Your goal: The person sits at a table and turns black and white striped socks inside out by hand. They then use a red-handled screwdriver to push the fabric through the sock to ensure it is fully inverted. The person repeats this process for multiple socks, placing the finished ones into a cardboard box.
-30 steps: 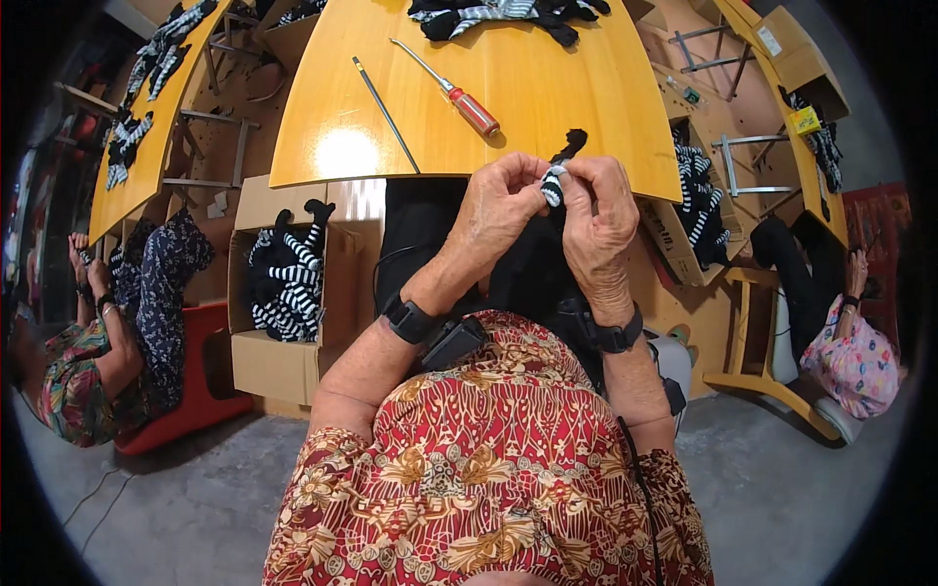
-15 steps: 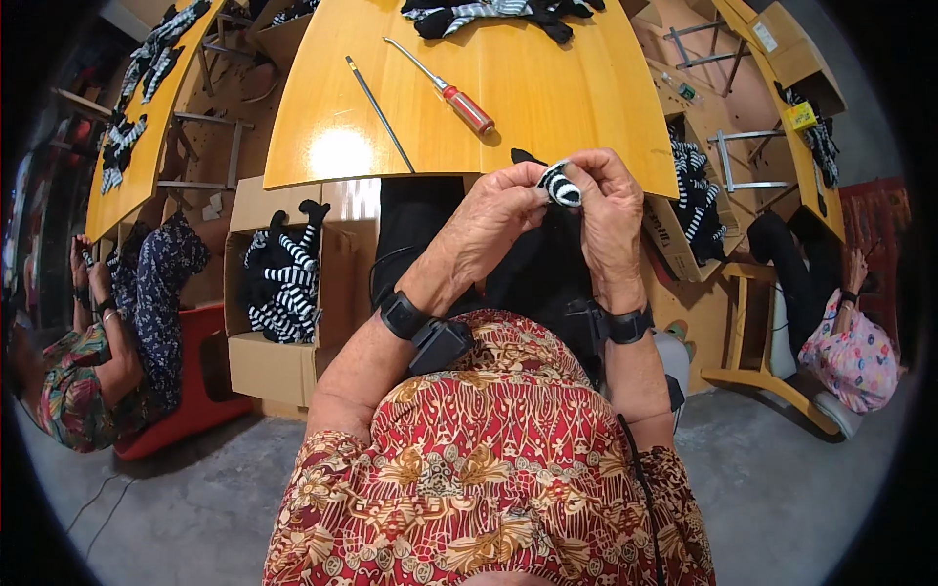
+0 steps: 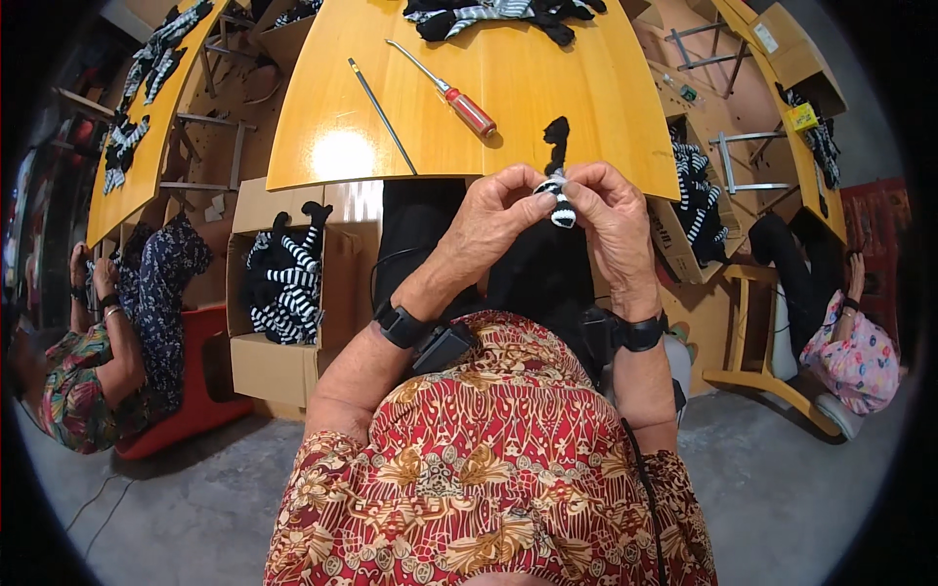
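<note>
A small black-and-white striped knitted tube (image 3: 562, 217), like a doll's limb or a tiny sock, is pinched between both my hands over the near edge of the table. Its black end (image 3: 556, 145) sticks out beyond my fingertips over the tabletop, while the rounded striped end points back at me. My left hand (image 3: 500, 208) grips it with thumb and forefinger from the left. From the right, the thumb and fingers of my right hand (image 3: 614, 217) close on it too. My fingers hide the middle of the piece.
On the yellow table (image 3: 332, 117) lie a red-handled screwdriver (image 3: 469, 112), a thin dark rod (image 3: 381, 114) and a heap of striped knitted pieces (image 3: 489, 14). Cardboard boxes (image 3: 272, 369) of similar pieces stand left and right. One person (image 3: 88, 376) sits at each side.
The knitted tube has turned, so its black end now stands out farther past my fingers. Both hands have shifted slightly toward me and keep their pinch.
</note>
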A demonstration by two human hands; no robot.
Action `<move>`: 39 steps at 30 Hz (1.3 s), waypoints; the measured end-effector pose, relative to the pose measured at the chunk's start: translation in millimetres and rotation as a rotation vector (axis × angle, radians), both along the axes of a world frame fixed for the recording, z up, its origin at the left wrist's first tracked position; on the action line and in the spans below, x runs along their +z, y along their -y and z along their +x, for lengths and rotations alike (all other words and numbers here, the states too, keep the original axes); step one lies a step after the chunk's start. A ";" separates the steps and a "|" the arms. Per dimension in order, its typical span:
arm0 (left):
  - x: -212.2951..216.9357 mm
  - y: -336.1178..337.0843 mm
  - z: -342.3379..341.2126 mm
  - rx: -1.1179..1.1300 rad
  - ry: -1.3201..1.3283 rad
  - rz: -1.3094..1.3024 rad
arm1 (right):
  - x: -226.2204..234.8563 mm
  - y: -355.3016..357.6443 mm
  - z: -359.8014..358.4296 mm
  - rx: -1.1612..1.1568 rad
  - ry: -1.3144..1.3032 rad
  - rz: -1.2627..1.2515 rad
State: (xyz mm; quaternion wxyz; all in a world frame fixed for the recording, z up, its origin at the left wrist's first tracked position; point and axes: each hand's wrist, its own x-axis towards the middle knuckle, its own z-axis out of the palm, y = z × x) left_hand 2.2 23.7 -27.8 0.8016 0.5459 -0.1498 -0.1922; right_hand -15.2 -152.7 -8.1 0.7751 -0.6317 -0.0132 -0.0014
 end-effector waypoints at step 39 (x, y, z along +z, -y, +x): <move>-17.8 16.1 -1.7 0.218 -0.190 0.051 | -17.4 -7.9 -7.3 -0.045 -0.077 0.227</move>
